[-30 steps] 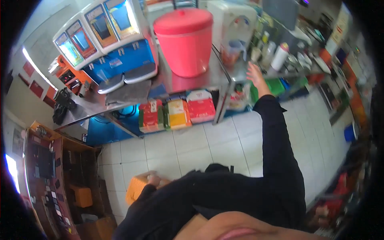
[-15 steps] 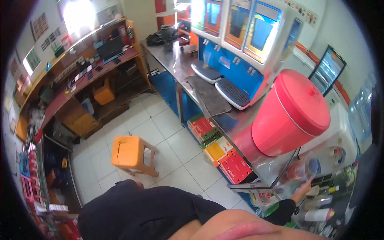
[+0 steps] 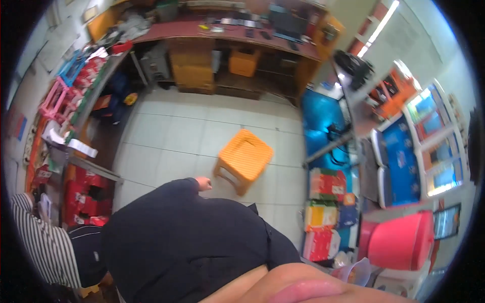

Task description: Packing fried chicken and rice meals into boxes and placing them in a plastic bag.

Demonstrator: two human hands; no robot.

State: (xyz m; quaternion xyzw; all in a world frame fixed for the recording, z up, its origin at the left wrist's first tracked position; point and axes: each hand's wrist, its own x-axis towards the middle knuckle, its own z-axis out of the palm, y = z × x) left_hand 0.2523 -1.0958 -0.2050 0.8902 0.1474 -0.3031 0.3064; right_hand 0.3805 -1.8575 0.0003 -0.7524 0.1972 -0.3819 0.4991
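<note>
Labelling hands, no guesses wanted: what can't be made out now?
Head view:
Right hand: not visible; the person's head crowds the lower edge.
Clear jug: partly behind that head; whether it's held can't be told.
Left hand, near the orange stool: fingers too small and blurred.
Co-worker in stripes: partly cut off by dark rim.

The orange stool (image 3: 246,151) is standing upright just beside the left fingers (image 3: 206,185), ahead of them and to their right. Its square, ribbed seat is facing up, with a slot showing at the center. The translucent pitcher (image 3: 357,271) is sitting well apart, to the right of those fingers and nearer the body, partly hidden.
</note>
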